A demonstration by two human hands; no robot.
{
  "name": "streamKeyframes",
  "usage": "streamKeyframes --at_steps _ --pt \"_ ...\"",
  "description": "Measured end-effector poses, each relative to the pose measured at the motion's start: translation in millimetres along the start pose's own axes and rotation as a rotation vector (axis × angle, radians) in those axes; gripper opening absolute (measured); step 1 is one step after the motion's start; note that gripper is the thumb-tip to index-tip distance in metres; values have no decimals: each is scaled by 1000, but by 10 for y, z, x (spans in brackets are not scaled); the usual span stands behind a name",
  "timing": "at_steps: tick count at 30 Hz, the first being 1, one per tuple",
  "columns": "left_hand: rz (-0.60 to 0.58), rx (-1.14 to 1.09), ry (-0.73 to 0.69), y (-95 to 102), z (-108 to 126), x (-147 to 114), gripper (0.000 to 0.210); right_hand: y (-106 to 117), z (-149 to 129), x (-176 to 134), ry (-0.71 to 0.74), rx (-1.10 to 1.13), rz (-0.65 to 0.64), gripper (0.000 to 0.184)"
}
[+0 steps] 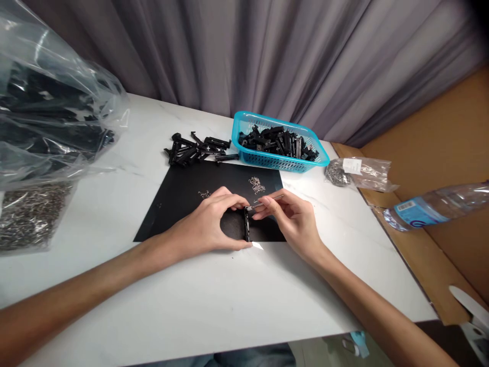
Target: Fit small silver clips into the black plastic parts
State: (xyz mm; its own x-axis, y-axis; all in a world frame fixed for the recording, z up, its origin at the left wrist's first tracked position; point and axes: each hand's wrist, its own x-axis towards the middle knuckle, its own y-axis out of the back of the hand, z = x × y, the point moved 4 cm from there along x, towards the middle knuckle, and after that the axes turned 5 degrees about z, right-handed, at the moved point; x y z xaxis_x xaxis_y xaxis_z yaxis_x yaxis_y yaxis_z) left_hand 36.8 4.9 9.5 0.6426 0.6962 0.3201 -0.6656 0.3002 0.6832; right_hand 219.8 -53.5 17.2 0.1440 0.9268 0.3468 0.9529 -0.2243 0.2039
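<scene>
My left hand [208,220] grips a narrow black plastic part [247,224] upright, its ends between thumb and fingers. In my right hand [294,214] is a slim metal tool that looks like tweezers [275,199], pinched between thumb and fingers. The tool's tip meets the upper end of the part; whether it holds a tiny piece is too small to tell. Both hands are over the near edge of a black mat [183,188]. Beyond them on the mat lie a pile of small metal springs or clips [256,185] and a smaller pile [204,194].
Loose black plastic parts [191,150] lie behind the mat beside a blue basket [280,164] filled with similar parts. Clear bags [34,216] of small metal pieces and black parts stand left. To the right are a small bag [359,172] and a plastic bottle [431,206].
</scene>
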Motion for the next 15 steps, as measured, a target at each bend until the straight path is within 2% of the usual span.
streamKeyframes --at_steps 3,5,7,9,10,12,15 --pt "-34 4 6 2 4 0 62 -2 -13 13 -5 -5 31 21" --pt "-34 0 -8 48 0 26 63 37 -54 23 50 -62 129 23" --pt "24 5 -30 162 -20 79 63 88 -98 23 132 -153 241 27" --pt "146 44 -31 341 -72 143 61 100 -99 20 182 -212 255 31" --pt "236 68 -26 449 -107 171 62 81 -79 19 189 -223 211 31" --pt "373 103 31 636 -210 210 64 -13 -26 14 206 -247 44 28" --pt "525 157 92 808 -364 220 60 -232 14 -8 300 -387 -214 24"
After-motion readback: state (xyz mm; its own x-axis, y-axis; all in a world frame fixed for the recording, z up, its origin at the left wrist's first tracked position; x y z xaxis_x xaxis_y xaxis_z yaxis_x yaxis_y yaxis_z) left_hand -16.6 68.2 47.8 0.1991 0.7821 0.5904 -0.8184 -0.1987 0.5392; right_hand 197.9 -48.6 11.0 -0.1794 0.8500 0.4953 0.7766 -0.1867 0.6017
